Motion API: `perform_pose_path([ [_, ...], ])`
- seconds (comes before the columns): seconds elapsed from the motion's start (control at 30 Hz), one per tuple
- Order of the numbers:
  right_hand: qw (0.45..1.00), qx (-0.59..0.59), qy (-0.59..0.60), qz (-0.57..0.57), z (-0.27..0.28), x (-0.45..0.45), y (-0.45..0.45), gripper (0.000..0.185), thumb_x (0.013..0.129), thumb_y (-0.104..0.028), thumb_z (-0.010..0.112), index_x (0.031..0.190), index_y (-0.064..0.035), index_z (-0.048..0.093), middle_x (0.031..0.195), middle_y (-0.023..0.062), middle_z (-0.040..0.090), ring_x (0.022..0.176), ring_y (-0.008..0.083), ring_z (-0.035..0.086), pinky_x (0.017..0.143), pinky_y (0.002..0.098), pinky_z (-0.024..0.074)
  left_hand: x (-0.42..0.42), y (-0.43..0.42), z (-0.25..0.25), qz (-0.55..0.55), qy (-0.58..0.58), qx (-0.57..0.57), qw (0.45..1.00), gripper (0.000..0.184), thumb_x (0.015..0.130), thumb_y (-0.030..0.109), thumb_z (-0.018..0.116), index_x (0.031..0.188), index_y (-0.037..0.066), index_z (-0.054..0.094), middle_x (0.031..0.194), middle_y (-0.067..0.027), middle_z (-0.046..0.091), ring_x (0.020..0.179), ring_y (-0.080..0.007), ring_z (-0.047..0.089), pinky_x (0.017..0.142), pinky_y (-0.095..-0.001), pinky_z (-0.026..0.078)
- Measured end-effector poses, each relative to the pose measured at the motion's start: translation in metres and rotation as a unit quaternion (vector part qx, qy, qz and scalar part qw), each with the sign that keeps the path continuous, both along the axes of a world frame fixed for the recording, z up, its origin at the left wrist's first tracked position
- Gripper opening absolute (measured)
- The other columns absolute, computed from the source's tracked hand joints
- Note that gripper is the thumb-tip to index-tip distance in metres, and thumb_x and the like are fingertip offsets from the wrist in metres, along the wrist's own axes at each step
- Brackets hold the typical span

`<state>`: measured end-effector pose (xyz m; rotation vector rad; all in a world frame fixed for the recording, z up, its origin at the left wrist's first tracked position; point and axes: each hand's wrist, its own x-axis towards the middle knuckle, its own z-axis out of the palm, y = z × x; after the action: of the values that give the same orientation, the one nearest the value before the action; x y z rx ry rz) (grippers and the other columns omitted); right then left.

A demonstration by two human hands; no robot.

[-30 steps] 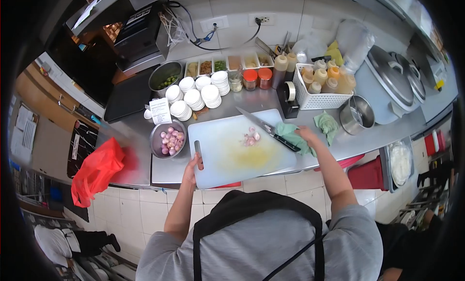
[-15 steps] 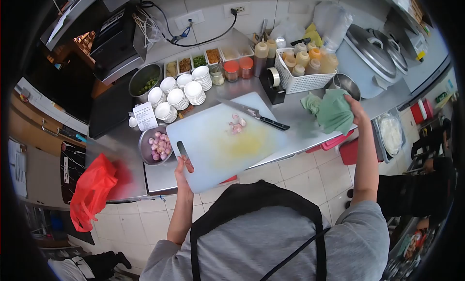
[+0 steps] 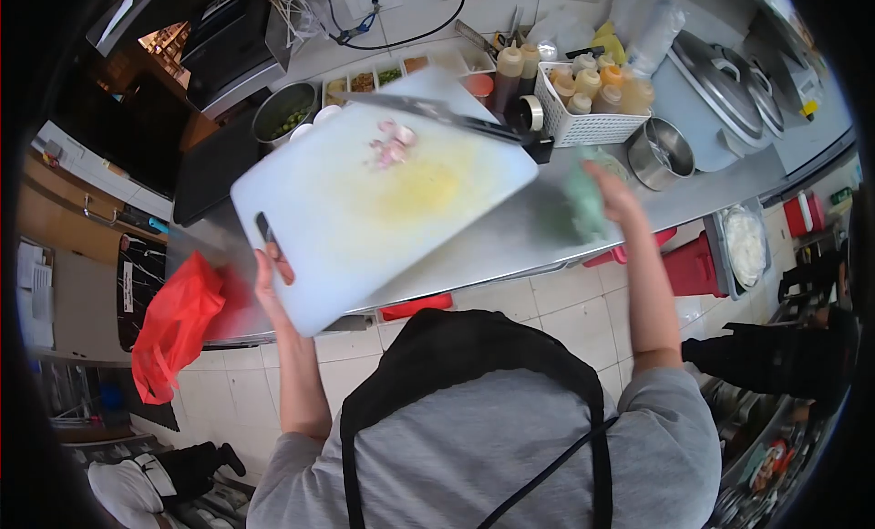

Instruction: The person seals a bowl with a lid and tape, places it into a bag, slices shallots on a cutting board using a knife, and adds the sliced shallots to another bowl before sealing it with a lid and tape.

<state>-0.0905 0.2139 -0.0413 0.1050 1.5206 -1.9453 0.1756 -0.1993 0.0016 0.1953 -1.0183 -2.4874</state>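
Note:
My left hand (image 3: 272, 274) grips a white cutting board (image 3: 337, 228) through its handle slot, holding it raised and tilted above the steel counter. On the board lie a knife (image 3: 456, 119) with a black handle and a small pile of cut shallots (image 3: 394, 146), beside a yellow stain. My right hand (image 3: 612, 192) is closed on a green cloth (image 3: 583, 212) over the counter to the right of the board; the cloth is smeared by motion. The board hides the bowl of shallots and most of the white cup stacks.
A white basket of squeeze bottles (image 3: 592, 126), a tape dispenser (image 3: 529, 119) and a metal pot (image 3: 661, 154) stand at the back right. Another pot (image 3: 284, 114) sits at the back left. A red plastic bag (image 3: 182, 319) hangs over the left edge. People stand behind.
The board has been lifted and moved left and back, carrying the knife and shallots with it. My right hand has brought the cloth leftward and slightly down across the counter.

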Motion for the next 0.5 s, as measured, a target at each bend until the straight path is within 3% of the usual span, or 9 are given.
perform_pose_path([
  [0.03,0.992,0.029,0.085,0.084,-0.018,0.002,-0.037,0.042,0.086,-0.037,0.048,0.111,-0.0036,0.048,0.096,0.0085,0.057,0.076,0.0161,0.059,0.063,0.0306,0.0501,0.003,-0.003,0.01,0.033,-0.001,-0.007,0.999,0.026,0.089,0.037,0.043,0.083,0.013,0.048,0.075,-0.0022,0.053,0.066,-0.0147,0.054,0.059,-0.0281,0.046],
  [0.07,0.964,0.205,0.114,0.125,-0.007,0.025,-0.082,0.052,0.084,-0.04,0.05,0.12,-0.0026,0.043,0.115,0.0104,0.049,0.086,0.0186,0.058,0.069,0.0305,0.0496,0.005,-0.005,0.017,0.066,-0.002,-0.014,0.998,0.025,0.09,0.036,0.042,0.083,0.012,0.049,0.077,-0.0032,0.054,0.069,-0.016,0.055,0.061,-0.0297,0.047],
  [0.1,0.97,0.121,0.096,0.188,-0.085,0.009,-0.115,0.061,0.083,-0.043,0.05,0.128,-0.0046,0.035,0.132,0.009,0.035,0.097,0.024,0.055,0.079,0.0333,0.0473,0.007,-0.006,0.022,0.069,-0.004,-0.012,0.998,0.025,0.09,0.036,0.042,0.083,0.012,0.049,0.077,-0.0032,0.054,0.069,-0.016,0.055,0.061,-0.0297,0.047],
  [0.13,0.954,0.097,0.127,0.253,-0.039,0.05,-0.154,0.057,0.083,-0.041,0.051,0.125,-0.0046,0.041,0.13,0.0106,0.04,0.098,0.026,0.056,0.08,0.0337,0.0461,0.009,-0.008,0.026,0.074,0.005,-0.02,0.997,0.025,0.09,0.035,0.042,0.083,0.012,0.049,0.082,-0.0047,0.055,0.074,-0.0182,0.056,0.065,-0.0321,0.047],
  [0.17,0.953,0.096,0.125,0.26,-0.042,0.051,-0.163,0.057,0.083,-0.041,0.051,0.125,-0.0046,0.041,0.13,0.0106,0.04,0.098,0.026,0.056,0.08,0.0337,0.0461,0.011,-0.012,0.028,0.079,0.012,-0.03,0.996,0.025,0.09,0.034,0.041,0.083,0.011,0.049,0.086,-0.0063,0.055,0.079,-0.0204,0.057,0.068,-0.0345,0.048],
  [0.2,0.891,0.252,0.259,0.274,-0.047,0.049,-0.172,0.052,0.081,-0.04,0.053,0.12,-0.0055,0.046,0.126,0.013,0.044,0.096,0.0272,0.056,0.078,0.0345,0.0463,0.014,-0.018,0.026,0.087,0.009,-0.03,0.996,0.025,0.09,0.034,0.041,0.083,0.011,0.049,0.086,-0.0063,0.055,0.079,-0.0204,0.057,0.068,-0.0345,0.048],
  [0.23,0.789,0.393,0.384,0.275,-0.054,0.046,-0.18,0.048,0.08,-0.038,0.055,0.116,-0.0064,0.051,0.121,0.0155,0.048,0.094,0.0284,0.057,0.076,0.0352,0.0466,0.017,-0.025,0.021,0.069,0.027,-0.029,0.997,0.024,0.091,0.033,0.041,0.082,0.011,0.048,0.09,-0.0075,0.055,0.084,-0.0225,0.056,0.071,-0.0365,0.048],
  [0.3,0.76,0.471,0.406,0.188,-0.094,0.028,-0.158,0.032,0.074,-0.032,0.062,0.095,-0.0083,0.059,0.102,0.0169,0.056,0.087,0.0307,0.057,0.072,0.0366,0.0461,0.02,-0.03,0.014,0.056,0.044,-0.029,0.997,0.024,0.091,0.032,0.041,0.082,0.011,0.048,0.094,-0.0088,0.055,0.088,-0.0247,0.056,0.074,-0.0384,0.047],
  [0.5,0.715,0.447,0.498,0.2,-0.113,0.095,-0.112,0.027,0.064,-0.024,0.07,0.075,-0.009,0.051,0.078,0.0122,0.051,0.083,0.0304,0.055,0.069,0.0403,0.0444,0.019,-0.02,0.009,0.036,0.064,-0.003,0.997,0.023,0.091,0.032,0.041,0.084,0.011,0.048,0.095,-0.009,0.055,0.093,-0.0251,0.054,0.077,-0.0398,0.046],
])
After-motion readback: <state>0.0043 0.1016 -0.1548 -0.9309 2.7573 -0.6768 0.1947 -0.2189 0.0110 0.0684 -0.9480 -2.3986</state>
